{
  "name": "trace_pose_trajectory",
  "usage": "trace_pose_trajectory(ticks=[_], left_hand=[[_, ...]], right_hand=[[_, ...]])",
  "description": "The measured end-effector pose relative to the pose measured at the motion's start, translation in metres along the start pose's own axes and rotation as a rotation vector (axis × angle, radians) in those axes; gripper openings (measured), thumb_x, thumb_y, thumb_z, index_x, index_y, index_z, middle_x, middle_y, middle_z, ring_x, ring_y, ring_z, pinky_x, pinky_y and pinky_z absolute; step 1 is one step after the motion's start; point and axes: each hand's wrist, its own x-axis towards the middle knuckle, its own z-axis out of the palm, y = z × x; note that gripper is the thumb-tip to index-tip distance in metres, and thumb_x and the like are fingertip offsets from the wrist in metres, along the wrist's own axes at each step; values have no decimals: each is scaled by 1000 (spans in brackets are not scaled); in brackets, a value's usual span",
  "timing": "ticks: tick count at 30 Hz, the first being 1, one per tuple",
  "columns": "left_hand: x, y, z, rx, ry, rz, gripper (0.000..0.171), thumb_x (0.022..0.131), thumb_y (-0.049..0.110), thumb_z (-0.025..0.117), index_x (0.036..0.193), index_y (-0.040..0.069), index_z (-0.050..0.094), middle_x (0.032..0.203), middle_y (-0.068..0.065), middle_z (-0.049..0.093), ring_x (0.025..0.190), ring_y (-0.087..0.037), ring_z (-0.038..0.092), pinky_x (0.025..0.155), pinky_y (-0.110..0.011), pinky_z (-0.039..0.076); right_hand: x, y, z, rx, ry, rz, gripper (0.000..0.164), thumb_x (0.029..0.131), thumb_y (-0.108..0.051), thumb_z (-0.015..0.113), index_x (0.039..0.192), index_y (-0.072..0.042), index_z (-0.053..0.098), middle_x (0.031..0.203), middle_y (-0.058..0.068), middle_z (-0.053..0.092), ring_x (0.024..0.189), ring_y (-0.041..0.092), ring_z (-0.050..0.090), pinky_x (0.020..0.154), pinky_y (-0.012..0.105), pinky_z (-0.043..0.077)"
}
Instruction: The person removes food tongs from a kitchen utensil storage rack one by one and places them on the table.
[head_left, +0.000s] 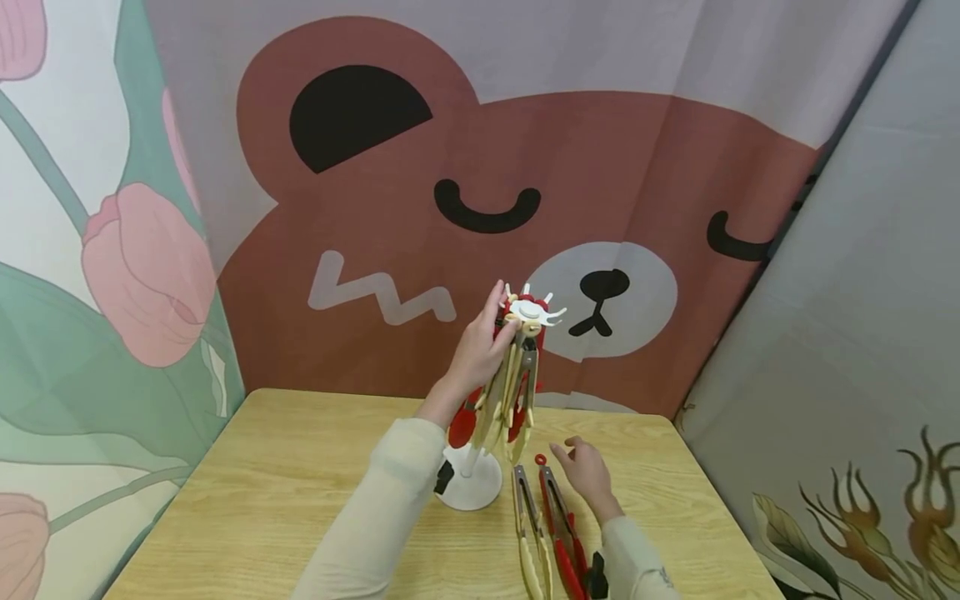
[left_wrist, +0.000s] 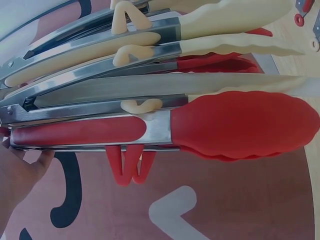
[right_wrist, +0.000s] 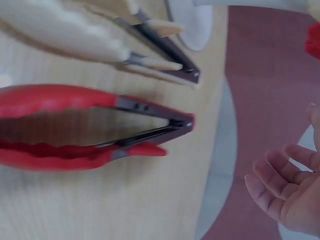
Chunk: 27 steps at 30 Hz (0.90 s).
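A white rack with a hooked top (head_left: 529, 312) stands on a round base (head_left: 480, 492), hung with cream tongs (left_wrist: 235, 20) and red tongs (left_wrist: 245, 125). My left hand (head_left: 480, 346) holds the rack near its top, thumb towards me and fingers behind. In the left wrist view its thumb lies by the hanging end of the red tongs; the exact contact is partly hidden. Over the table, right of the rack, my right hand (head_left: 585, 471) hovers with loosely bent fingers, holding nothing. Closest to it lie another red pair of tongs (right_wrist: 55, 97) and a cream pair (right_wrist: 65, 35).
The wooden table (head_left: 300, 500) ends against a curtain with a bear print (head_left: 600, 167). Flowered cloth (head_left: 135, 275) hangs at the left, a pale curtain (head_left: 862, 333) at the right. A small black object (head_left: 597, 575) sits by the right wrist.
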Motion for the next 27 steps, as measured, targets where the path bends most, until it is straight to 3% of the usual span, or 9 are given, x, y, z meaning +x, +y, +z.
trace_pose_trajectory(ticks=[13,27], left_hand=[[-1,4,-5,23,-30,7,60,94,17,46,143,5,14,137,-16,36,121,-21,39,96,-34,33],[1,6,-11,30,-76,2,61,94,19,44,143,7,10,138,-12,34,120,-22,39,96,-35,33]], right_hand=[[12,-28,-19,136,90,-52,43,88,-34,55,104,6,59,74,5,59,65,17,55,59,35,45],[14,-45,-31,194,138,-96,37,89,-29,55,104,5,60,76,7,61,67,18,56,58,34,45]])
